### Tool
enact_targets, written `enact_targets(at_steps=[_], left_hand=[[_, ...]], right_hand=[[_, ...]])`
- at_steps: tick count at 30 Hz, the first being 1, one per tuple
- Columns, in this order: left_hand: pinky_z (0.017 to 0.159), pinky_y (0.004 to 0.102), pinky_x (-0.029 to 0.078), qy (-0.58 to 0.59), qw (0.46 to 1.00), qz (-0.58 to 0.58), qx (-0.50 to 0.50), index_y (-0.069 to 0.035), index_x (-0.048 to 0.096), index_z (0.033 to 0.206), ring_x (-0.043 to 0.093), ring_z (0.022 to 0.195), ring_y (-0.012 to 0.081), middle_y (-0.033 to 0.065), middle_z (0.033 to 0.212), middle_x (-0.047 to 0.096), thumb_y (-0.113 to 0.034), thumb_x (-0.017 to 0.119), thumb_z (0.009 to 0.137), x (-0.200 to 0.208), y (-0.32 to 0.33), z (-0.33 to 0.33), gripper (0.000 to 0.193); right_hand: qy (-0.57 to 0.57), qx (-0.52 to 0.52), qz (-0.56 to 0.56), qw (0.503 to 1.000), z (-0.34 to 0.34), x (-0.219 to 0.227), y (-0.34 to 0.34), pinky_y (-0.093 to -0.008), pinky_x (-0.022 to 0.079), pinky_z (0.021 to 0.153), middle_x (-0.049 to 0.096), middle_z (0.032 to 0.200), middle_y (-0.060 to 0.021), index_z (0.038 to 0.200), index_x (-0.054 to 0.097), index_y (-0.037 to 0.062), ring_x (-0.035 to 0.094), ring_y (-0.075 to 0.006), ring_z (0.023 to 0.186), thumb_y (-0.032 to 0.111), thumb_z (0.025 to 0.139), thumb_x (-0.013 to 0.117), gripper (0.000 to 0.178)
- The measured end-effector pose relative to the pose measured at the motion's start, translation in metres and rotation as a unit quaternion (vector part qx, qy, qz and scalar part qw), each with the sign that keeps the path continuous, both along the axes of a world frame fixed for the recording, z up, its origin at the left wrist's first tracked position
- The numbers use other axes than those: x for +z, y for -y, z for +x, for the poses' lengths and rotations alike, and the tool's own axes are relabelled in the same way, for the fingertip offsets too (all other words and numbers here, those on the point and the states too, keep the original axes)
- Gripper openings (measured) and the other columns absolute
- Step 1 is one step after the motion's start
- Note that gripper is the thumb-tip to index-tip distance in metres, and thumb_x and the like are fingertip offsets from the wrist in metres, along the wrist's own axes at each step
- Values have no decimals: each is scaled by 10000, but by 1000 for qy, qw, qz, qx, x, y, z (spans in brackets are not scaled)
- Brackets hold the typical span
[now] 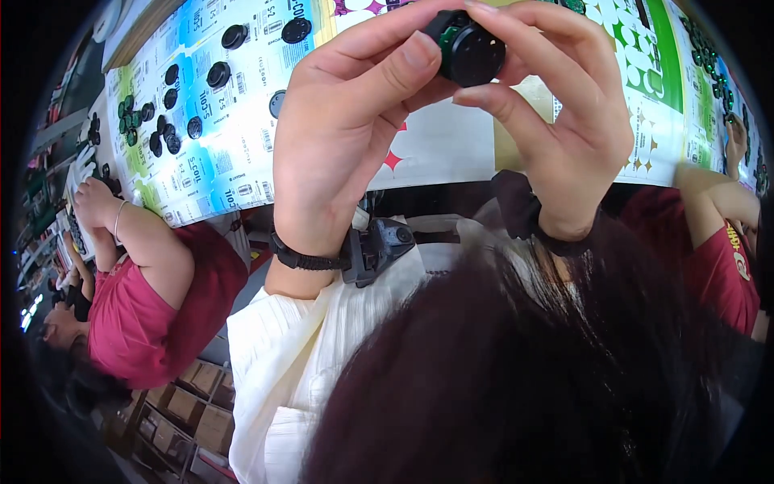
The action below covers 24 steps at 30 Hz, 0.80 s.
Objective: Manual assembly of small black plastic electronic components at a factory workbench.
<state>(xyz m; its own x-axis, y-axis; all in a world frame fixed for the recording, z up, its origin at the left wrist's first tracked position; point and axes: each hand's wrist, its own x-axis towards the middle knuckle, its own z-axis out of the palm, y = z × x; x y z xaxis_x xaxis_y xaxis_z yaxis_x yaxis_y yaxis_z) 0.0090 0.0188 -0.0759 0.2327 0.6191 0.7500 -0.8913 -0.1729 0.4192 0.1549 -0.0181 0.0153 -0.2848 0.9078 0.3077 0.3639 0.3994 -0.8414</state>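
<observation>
At the top middle of the view, a small black round part [477, 58] with a flat dark face is raised above the table. A bit of green shows at its left side. My left hand [343, 101] grips it from the left, with the thumb pressed along its side. From the right, my right hand [568, 109] pinches its edge between thumb and fingertips. What kind of part it is I cannot tell. Several similar black round parts, one of them a black disc [218, 74], lie on the table to the left of my hands.
Printed sheets in white, blue and green cover the table [451, 145]. Green and black parts [129, 119] cluster at the far left, with more [709, 60] at the right. Co-workers in red shirts sit at the left [153, 315] and right [721, 274]. Shelved cartons [189, 403] stand behind.
</observation>
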Motion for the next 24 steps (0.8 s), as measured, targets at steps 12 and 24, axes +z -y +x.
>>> enact_targets(at_steps=[12, 24], left_hand=[[747, 283, 470, -78, 992, -93, 23, 47, 448, 1170, 566, 931, 213, 148, 1081, 547, -176, 545, 835, 15, 16, 6, 414], [768, 292, 460, -225, 926, -265, 144, 47, 481, 1121, 573, 919, 221, 150, 1049, 567, -145, 523, 847, 41, 34, 10, 337]], right_hand=[[-33, 37, 59, 997, 7, -12, -3, -197, 411, 616, 468, 977, -71, 1061, 589, 29, 517, -102, 710, -11, 615, 711, 465], [-16, -20, -122, 992, 4, 13, -6, -194, 410, 599, 461, 971, -69, 1053, 594, 28, 510, -95, 683, -12, 622, 706, 446]])
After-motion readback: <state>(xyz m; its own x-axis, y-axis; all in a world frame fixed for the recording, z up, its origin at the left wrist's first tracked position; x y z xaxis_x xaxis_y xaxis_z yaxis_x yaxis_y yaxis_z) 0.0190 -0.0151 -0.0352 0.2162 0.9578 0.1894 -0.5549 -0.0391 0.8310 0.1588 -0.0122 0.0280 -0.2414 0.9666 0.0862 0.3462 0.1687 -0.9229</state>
